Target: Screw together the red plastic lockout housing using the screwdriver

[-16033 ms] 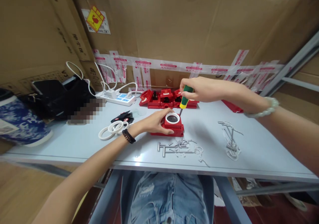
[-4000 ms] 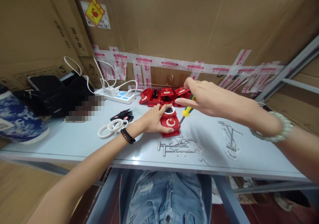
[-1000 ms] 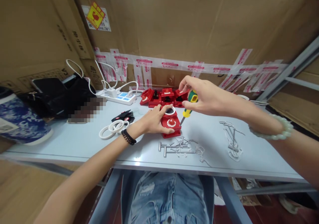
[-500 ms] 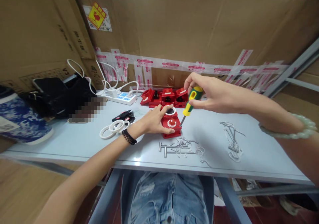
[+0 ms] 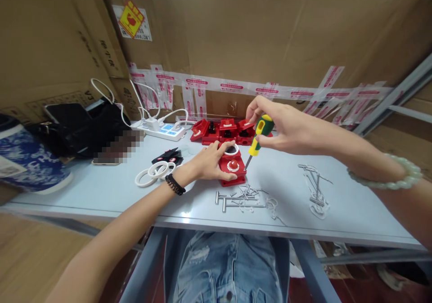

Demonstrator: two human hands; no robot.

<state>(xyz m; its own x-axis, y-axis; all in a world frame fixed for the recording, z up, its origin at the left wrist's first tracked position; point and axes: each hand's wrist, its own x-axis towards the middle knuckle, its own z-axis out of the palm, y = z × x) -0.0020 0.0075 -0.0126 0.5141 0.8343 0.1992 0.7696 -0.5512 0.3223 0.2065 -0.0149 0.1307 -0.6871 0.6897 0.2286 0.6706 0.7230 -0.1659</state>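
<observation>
In my right hand (image 5: 275, 125) is a screwdriver (image 5: 259, 134) with a green and yellow handle, tilted so its tip meets the right front corner of a red box (image 5: 232, 175). That box carries a round red button in a white ring. My left hand (image 5: 214, 161) grips the box from the left, its thumb along the front and its fingers over the back near a white ring (image 5: 231, 149). Just in front lie small screws (image 5: 248, 191) and T-shaped metal rods (image 5: 241, 205). Several more red boxes (image 5: 227, 130) stand behind, some with lids raised.
White rings (image 5: 146, 178) and black pieces (image 5: 167, 157) lie to the left. A power strip (image 5: 165, 131) with white cables sits at the back, beside a black bag (image 5: 81, 132) and a blue-patterned cup (image 5: 29, 159). More metal rods (image 5: 315, 188) lie right. Cardboard (image 5: 253, 33) walls the back.
My right hand has shifted very slightly and the screwdriver handle has turned a little. The tip stays at the box's corner, and my left hand holds its place.
</observation>
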